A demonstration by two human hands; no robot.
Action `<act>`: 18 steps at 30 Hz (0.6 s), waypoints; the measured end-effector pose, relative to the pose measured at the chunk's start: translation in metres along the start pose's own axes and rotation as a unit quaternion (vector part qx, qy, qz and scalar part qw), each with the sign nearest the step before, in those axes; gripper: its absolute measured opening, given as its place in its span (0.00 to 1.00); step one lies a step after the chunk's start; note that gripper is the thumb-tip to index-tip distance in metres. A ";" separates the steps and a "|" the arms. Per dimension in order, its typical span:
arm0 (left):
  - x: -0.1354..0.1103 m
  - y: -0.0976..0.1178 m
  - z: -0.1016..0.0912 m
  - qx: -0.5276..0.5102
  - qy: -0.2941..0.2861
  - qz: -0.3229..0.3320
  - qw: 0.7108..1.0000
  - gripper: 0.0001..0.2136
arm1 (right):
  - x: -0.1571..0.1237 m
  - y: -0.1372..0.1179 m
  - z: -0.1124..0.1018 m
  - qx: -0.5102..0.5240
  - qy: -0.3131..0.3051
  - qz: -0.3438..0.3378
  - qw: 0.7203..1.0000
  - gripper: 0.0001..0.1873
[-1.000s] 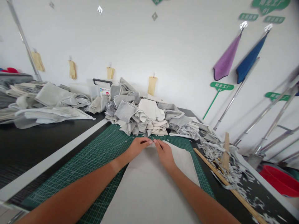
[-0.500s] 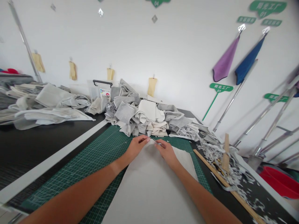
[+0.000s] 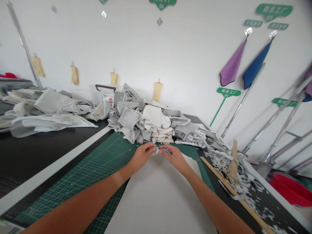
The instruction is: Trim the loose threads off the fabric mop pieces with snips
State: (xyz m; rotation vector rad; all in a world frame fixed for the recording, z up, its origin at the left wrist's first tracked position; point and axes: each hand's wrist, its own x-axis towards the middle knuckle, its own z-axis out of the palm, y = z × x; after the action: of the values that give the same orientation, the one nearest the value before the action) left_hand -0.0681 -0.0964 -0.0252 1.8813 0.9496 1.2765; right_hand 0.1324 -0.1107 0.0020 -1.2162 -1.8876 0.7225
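Note:
A large pale grey cloth (image 3: 158, 195) lies flat on the green cutting mat (image 3: 97, 165) in front of me. My left hand (image 3: 142, 156) pinches the cloth's far edge, fingers closed on a small bunched bit of fabric. My right hand (image 3: 174, 156) is right beside it, fingers pinched on the same far edge, with a thin blue object (image 3: 167, 151) showing between its fingertips; I cannot make out what it is. Both forearms stretch over the cloth.
A heap of folded grey and white cloths (image 3: 151, 125) sits just beyond my hands. More cloth piles (image 3: 46, 113) lie at the left. A wooden ruler (image 3: 234, 195) and fabric scraps (image 3: 231, 162) lie at the right, a red basin (image 3: 290, 188) beyond. Metal poles lean on the wall.
Both hands have drawn the cloth's far edge together and lifted it slightly into a small bunch between the fingertips. The view has tilted up a little.

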 end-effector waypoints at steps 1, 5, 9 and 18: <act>0.000 0.002 0.000 0.007 0.005 0.000 1.000 0.12 | 0.000 -0.001 -0.002 0.000 -0.001 0.004 1.000 0.14; -0.001 0.008 -0.001 0.018 0.013 -0.003 1.000 0.12 | 0.000 -0.007 -0.007 -0.009 -0.018 0.020 1.000 0.19; -0.003 0.013 0.000 0.005 -0.004 0.000 1.000 0.12 | 0.002 -0.014 -0.006 -0.024 -0.023 0.025 0.999 0.18; -0.001 0.026 -0.005 0.060 -0.039 -0.010 0.997 0.13 | 0.012 -0.032 -0.031 -0.048 0.103 -0.015 0.993 0.16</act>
State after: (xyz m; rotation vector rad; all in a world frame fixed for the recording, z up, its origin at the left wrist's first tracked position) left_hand -0.0677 -0.1104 -0.0030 1.9919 1.0212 1.1480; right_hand 0.1395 -0.1101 0.0476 -1.2683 -1.7826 0.4743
